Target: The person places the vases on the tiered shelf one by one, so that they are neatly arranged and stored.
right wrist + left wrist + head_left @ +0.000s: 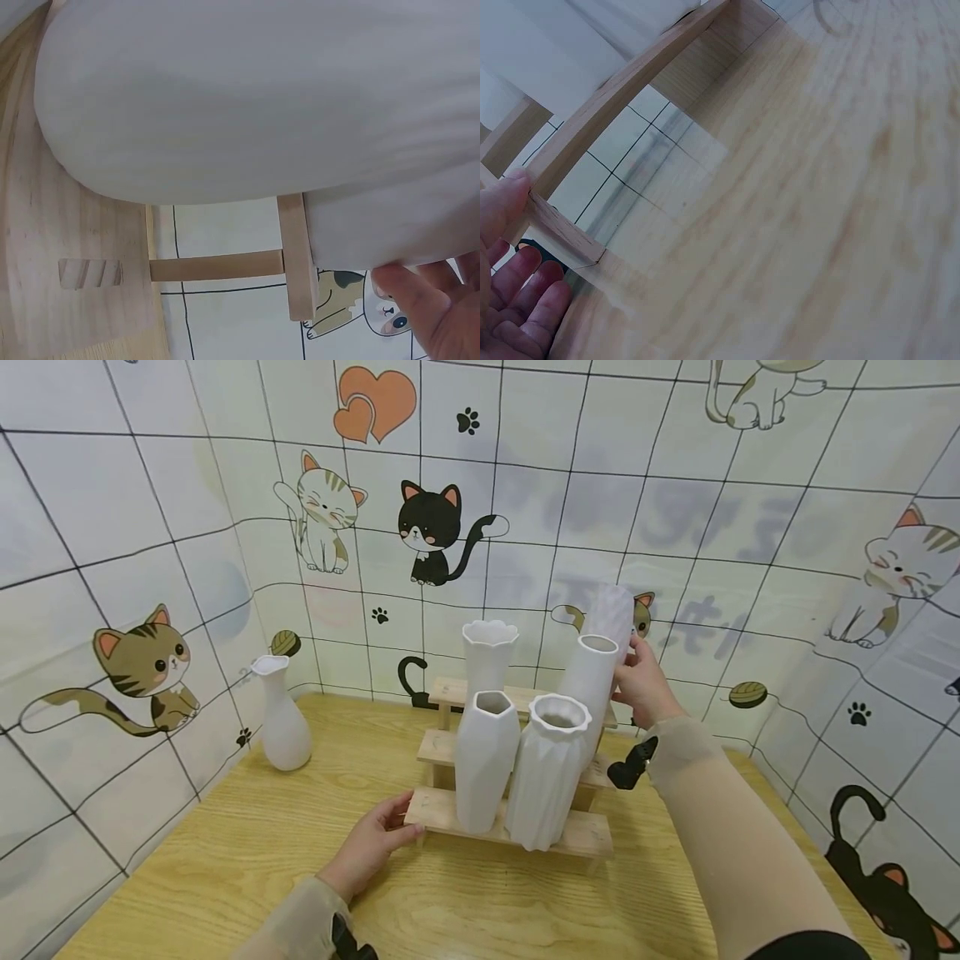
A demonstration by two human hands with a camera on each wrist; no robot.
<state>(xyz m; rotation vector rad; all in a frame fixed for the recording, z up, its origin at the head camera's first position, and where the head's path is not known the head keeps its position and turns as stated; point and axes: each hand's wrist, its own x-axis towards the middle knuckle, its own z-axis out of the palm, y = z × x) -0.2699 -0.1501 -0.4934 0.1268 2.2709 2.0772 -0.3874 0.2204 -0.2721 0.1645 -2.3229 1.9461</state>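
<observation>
A three-step wooden stand (510, 828) carries several white vases. My left hand (369, 845) grips the left end of its lowest step, the thumb at the board's edge in the left wrist view. On the top step at the right, my right hand (647, 685) holds a textured white vase (611, 610) by its side, partly hidden behind a smooth round-mouthed vase (592, 672) on the middle step. A faceted vase (486, 760) and a pleated vase (551, 777) stand on the lowest step. At the top left is a vase with a scalloped rim (490, 652).
A slim-necked white vase (285, 722) stands apart on the wood-grain table (360, 739), left of the stand. Cat-printed tile-patterned sheeting (562, 527) encloses the table at the back and both sides.
</observation>
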